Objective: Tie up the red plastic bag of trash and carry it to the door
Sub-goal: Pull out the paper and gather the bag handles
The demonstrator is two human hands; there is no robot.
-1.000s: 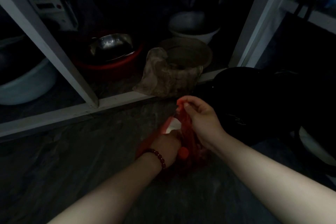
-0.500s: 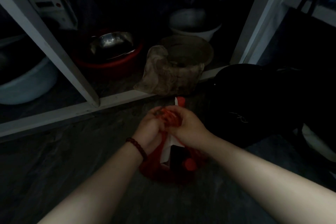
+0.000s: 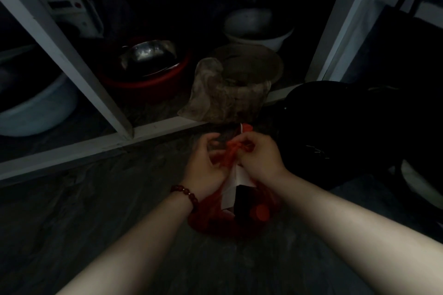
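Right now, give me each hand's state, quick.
Left hand: fingers curled at the gathered top of the red bag; grip cannot be told.
Right hand: closed, pinching the bag's twisted top.

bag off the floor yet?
No: the red plastic bag sits on the dark floor while the left hand and right hand work its twisted top.

home kitchen, basins point(image 3: 257, 29) under cabinet frame point(image 3: 72, 55)
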